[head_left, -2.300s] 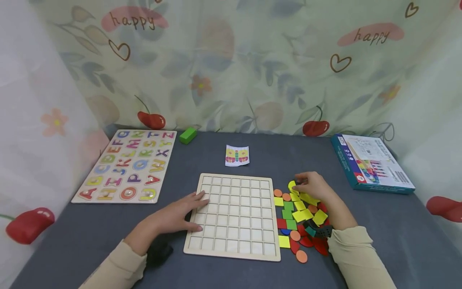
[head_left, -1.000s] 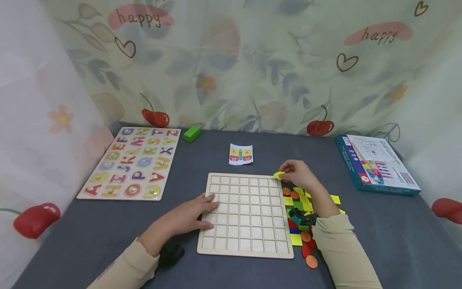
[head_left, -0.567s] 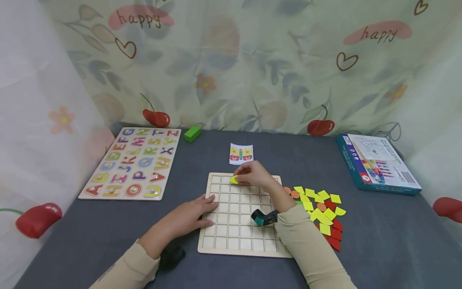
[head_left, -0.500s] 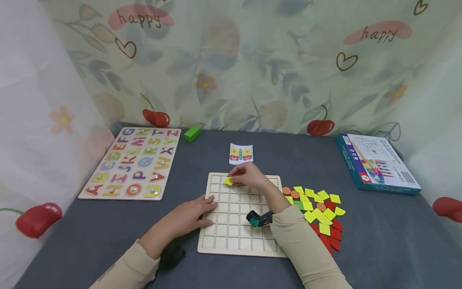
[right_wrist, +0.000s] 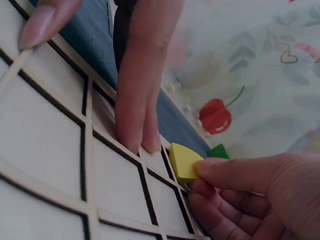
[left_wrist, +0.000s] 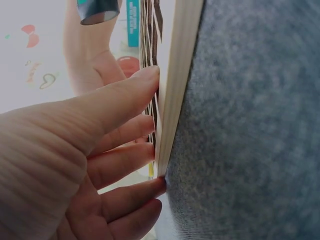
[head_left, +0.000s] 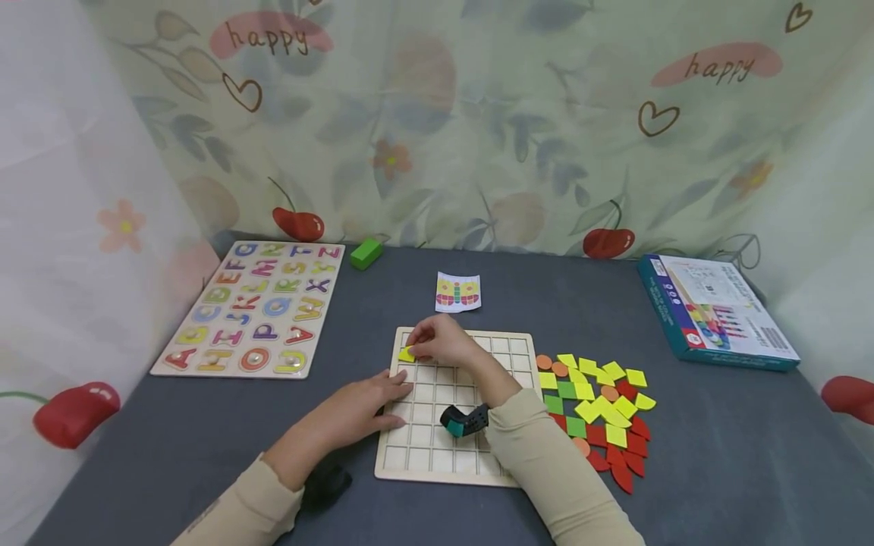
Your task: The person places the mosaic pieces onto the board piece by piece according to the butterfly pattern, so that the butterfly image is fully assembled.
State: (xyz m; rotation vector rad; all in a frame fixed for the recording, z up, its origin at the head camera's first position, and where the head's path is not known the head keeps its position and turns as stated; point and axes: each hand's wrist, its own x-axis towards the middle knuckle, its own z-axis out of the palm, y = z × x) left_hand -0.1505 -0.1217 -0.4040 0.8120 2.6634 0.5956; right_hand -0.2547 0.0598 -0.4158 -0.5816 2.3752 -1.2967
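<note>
A pale wooden grid board (head_left: 452,480) lies on the dark table. My right hand (head_left: 444,341) is over its far left part and pinches a yellow quarter-round tile (right_wrist: 184,163) between thumb and fingers. In the right wrist view that tile is at the grid by the board's edge; whether it sits down in a cell cannot be told. Along the board's left edge rests my left hand (head_left: 358,406), fingers extended, with thumb and fingertips touching the frame and grid. Loose tiles lie right of the board, among them a yellow square (head_left: 616,436) and a green square (head_left: 576,427).
A small butterfly picture card (head_left: 458,293) lies beyond the board. The alphabet puzzle (head_left: 249,318) is at the left, with a green block (head_left: 366,253) beside its far corner. A flat box (head_left: 717,311) stands far right. Patterned curtains border the table.
My right hand picked a yellow quarter-round tile from the pile and carried it left across the board's far side to the left columns. My left hand has stayed at the board's left edge.
</note>
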